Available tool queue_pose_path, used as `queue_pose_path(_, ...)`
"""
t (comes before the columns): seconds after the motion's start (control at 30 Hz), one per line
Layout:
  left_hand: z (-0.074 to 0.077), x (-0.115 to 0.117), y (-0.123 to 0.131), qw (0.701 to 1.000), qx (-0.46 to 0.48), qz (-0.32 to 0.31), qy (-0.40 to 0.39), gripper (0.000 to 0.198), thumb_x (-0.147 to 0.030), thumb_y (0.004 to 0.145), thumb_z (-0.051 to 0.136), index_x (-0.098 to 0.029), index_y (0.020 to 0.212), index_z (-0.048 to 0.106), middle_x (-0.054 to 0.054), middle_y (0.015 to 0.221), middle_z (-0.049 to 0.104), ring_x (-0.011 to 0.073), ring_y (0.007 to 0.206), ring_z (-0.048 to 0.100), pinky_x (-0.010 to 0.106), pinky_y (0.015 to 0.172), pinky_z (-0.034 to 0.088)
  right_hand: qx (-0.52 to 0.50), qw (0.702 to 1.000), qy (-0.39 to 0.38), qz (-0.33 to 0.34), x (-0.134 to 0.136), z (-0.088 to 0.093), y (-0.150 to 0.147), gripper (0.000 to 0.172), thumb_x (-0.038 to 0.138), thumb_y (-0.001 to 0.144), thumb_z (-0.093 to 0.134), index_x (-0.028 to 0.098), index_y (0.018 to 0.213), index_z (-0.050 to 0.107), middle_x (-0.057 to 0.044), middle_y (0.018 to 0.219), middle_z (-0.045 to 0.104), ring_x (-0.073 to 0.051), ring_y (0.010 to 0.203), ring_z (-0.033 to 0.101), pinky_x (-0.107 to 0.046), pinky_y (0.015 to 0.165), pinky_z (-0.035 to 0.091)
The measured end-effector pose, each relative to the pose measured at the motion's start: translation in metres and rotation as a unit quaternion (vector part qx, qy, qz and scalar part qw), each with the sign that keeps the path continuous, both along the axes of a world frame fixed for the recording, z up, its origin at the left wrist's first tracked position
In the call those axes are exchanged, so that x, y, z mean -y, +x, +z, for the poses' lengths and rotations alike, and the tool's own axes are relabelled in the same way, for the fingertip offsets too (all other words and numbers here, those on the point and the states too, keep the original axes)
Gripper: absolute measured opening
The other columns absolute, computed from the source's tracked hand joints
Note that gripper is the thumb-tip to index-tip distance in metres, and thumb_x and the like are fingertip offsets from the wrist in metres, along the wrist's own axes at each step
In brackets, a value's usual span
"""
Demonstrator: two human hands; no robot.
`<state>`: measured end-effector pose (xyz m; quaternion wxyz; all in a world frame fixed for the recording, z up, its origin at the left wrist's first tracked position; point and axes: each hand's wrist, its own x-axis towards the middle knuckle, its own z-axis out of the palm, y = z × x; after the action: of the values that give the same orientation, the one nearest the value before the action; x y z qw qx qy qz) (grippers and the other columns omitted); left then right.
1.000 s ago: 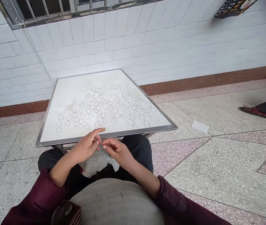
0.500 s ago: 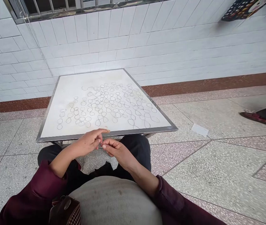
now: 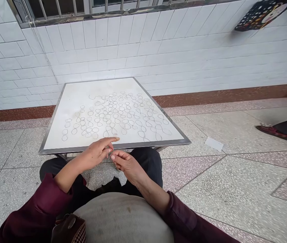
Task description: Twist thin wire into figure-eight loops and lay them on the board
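Observation:
A white-topped table (image 3: 87, 90) with a metal rim stands just in front of me. Many thin wire loops (image 3: 113, 116) lie on it in a spreading, linked pattern. My left hand (image 3: 95, 152) and my right hand (image 3: 127, 165) meet just below the table's near rim. A thin wire (image 3: 111, 156) runs between their fingers, and both seem to pinch it. My left index finger points out over the rim, close to the nearest loops.
My lap holds a rounded grey cloth (image 3: 123, 219) and a brown bag (image 3: 70, 230). Tiled wall and a barred window (image 3: 82, 6) stand behind the table. A person's red shoe (image 3: 275, 132) is at right, and white paper (image 3: 213, 144) lies on the terrazzo floor.
The view has tilted slightly, so the table sits a little lower in the frame. My hands stay together at the rim, with small finger shifts on the wire.

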<state>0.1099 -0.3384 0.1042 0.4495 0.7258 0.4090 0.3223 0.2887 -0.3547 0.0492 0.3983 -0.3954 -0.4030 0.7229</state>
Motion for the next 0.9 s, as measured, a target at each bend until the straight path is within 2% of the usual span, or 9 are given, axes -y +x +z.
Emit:
queue_pose_path(0.1,-0.013,0.002,-0.001,0.991,0.09,0.079,-0.056,0.049,-0.036,0.095,0.053,-0.028,0.142,0.047,0.007,0.108,0.062,0.0167,0.079,0.062,0.032,0.073,0.049,-0.029,0.999,-0.008,-0.036,-0.001,-0.002,-0.001,0.03,0.044,0.07,0.083,0.02,0.074,0.065,0.005,0.065,0.046,-0.01,0.058,0.033,-0.025,0.056,0.026)
queue_pose_path(0.2,-0.033,0.013,0.003,0.959,0.198,0.158,-0.129,0.046,-0.045,0.096,0.049,-0.021,0.135,0.052,0.008,0.102,0.064,0.0182,0.086,0.064,0.033,0.079,0.05,-0.051,0.996,-0.004,-0.069,-0.002,-0.004,-0.002,0.03,0.043,0.07,0.083,0.02,0.074,0.064,0.005,0.067,0.048,-0.01,0.059,0.035,-0.026,0.058,0.029)
queue_pose_path(0.27,-0.046,0.022,0.01,0.937,0.25,0.158,-0.184,0.046,-0.043,0.091,0.06,-0.02,0.13,0.056,0.006,0.095,0.066,0.0184,0.087,0.064,0.033,0.08,0.049,-0.058,0.995,-0.001,-0.077,-0.003,-0.006,-0.003,0.03,0.043,0.07,0.083,0.02,0.075,0.064,0.004,0.067,0.049,-0.01,0.06,0.036,-0.026,0.059,0.029)
queue_pose_path(0.37,-0.057,0.033,0.025,0.914,0.308,0.186,-0.189,0.045,-0.033,0.08,0.075,-0.02,0.122,0.061,0.0,0.081,0.063,0.0146,0.079,0.062,0.029,0.077,0.048,-0.049,0.996,0.01,-0.079,-0.003,-0.007,-0.006,0.03,0.045,0.071,0.081,0.021,0.077,0.063,0.004,0.07,0.051,-0.011,0.062,0.039,-0.026,0.06,0.03)
queue_pose_path(0.53,-0.057,0.035,0.037,0.893,0.346,0.243,-0.154,0.04,-0.029,0.078,0.077,-0.02,0.115,0.064,-0.004,0.072,0.06,0.0096,0.068,0.054,0.025,0.073,0.045,0.011,0.997,0.053,-0.063,-0.001,-0.007,-0.008,0.029,0.047,0.075,0.076,0.022,0.079,0.062,0.005,0.065,0.048,-0.011,0.057,0.033,-0.027,0.055,0.026)
queue_pose_path(0.7,-0.053,0.036,0.04,0.891,0.34,0.26,-0.153,0.041,-0.029,0.077,0.077,-0.02,0.115,0.064,-0.004,0.072,0.059,0.0089,0.066,0.054,0.024,0.069,0.045,0.039,0.995,0.078,-0.05,-0.001,-0.009,-0.007,0.027,0.046,0.08,0.072,0.022,0.081,0.059,0.004,0.065,0.049,-0.011,0.056,0.033,-0.027,0.054,0.024)
queue_pose_path(0.9,-0.056,0.037,0.041,0.886,0.34,0.273,-0.159,0.041,-0.032,0.078,0.076,-0.02,0.115,0.065,-0.004,0.072,0.059,0.0092,0.064,0.052,0.024,0.066,0.045,0.031,0.995,0.087,-0.039,-0.002,-0.013,-0.007,0.026,0.045,0.081,0.071,0.021,0.084,0.06,0.004,0.07,0.051,-0.01,0.057,0.035,-0.026,0.054,0.025)
